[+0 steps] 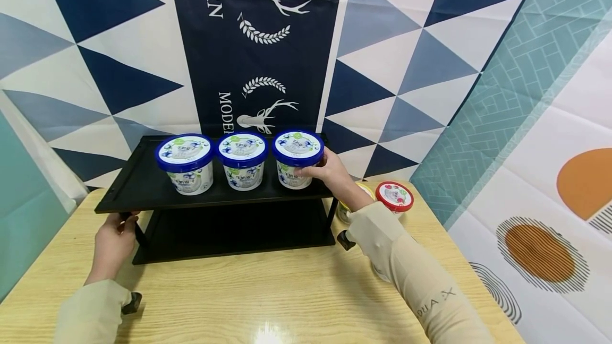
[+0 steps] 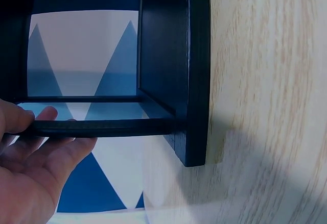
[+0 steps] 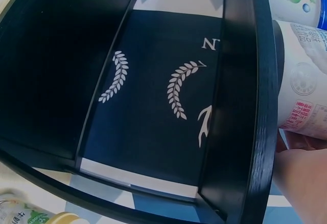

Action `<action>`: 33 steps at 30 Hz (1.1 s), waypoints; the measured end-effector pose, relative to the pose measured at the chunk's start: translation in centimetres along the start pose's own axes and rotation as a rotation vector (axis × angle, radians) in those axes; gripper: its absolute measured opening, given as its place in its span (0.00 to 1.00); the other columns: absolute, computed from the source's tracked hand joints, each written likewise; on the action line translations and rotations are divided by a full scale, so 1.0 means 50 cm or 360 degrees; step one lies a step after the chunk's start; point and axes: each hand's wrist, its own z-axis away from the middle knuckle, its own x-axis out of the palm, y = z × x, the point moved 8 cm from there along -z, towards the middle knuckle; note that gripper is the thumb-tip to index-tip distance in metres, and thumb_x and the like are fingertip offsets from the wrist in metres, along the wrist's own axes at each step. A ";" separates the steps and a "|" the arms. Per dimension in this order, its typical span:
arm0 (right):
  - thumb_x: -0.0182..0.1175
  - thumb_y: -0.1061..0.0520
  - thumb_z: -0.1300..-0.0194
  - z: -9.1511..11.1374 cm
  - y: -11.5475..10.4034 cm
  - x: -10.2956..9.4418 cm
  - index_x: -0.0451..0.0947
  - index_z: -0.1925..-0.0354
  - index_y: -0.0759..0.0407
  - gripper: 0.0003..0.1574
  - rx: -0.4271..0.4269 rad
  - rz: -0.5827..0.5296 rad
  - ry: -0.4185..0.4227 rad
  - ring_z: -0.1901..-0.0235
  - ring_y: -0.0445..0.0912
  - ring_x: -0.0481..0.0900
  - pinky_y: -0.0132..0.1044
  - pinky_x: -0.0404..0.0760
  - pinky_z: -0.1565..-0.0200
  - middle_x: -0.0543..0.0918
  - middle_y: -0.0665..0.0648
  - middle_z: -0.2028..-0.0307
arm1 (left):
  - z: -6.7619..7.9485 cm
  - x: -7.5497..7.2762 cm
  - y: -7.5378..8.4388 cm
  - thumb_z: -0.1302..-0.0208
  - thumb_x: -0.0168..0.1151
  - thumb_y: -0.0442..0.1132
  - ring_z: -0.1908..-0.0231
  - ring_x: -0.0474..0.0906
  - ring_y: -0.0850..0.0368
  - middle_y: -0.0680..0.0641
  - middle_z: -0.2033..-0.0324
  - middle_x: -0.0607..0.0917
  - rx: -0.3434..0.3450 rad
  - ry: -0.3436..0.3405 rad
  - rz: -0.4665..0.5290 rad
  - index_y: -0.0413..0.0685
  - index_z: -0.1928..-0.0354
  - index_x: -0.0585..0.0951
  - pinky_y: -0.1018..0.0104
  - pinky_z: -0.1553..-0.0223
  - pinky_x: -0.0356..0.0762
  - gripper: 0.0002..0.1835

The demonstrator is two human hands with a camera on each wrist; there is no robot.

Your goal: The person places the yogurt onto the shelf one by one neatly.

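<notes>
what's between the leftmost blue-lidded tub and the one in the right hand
A third blue-lidded tub stands between them on the black shelf, as the head view shows.

The beige right sleeve (image 1: 406, 264) bears dark lettering (image 1: 436, 302)

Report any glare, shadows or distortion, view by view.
Head: bright glare on the tabletop at the picture's bottom edge, soft shadow beside the right sleeve; left wrist: bluish cast, shadow on the wood beside the black rack; right wrist: the rack's bar along the bottom looks bowed, probably lens distortion.
</notes>
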 end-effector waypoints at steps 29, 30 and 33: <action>0.64 0.57 0.48 -0.011 0.003 0.010 0.56 0.33 0.56 0.46 -0.0031 -0.0010 -0.0025 0.37 0.53 0.66 0.51 0.63 0.32 0.68 0.59 0.37 | 0.001 0.000 0.000 0.28 0.36 0.38 0.46 0.69 0.32 0.26 0.45 0.72 -0.0006 0.0000 0.0000 0.31 0.45 0.69 0.39 0.48 0.71 0.19; 0.64 0.57 0.48 -0.011 0.003 0.010 0.56 0.33 0.56 0.46 -0.0032 -0.0010 -0.0027 0.37 0.53 0.66 0.51 0.63 0.32 0.69 0.59 0.37 | 0.001 0.000 0.000 0.28 0.36 0.38 0.46 0.69 0.32 0.26 0.45 0.72 -0.0006 0.0000 -0.0003 0.31 0.45 0.69 0.39 0.48 0.71 0.19; 0.64 0.57 0.48 -0.013 0.004 0.010 0.56 0.33 0.56 0.46 -0.0031 -0.0009 -0.0028 0.37 0.53 0.66 0.51 0.63 0.32 0.69 0.59 0.37 | 0.000 -0.001 0.001 0.28 0.37 0.38 0.46 0.69 0.32 0.27 0.46 0.72 -0.0001 0.0009 -0.0001 0.31 0.46 0.69 0.40 0.48 0.71 0.19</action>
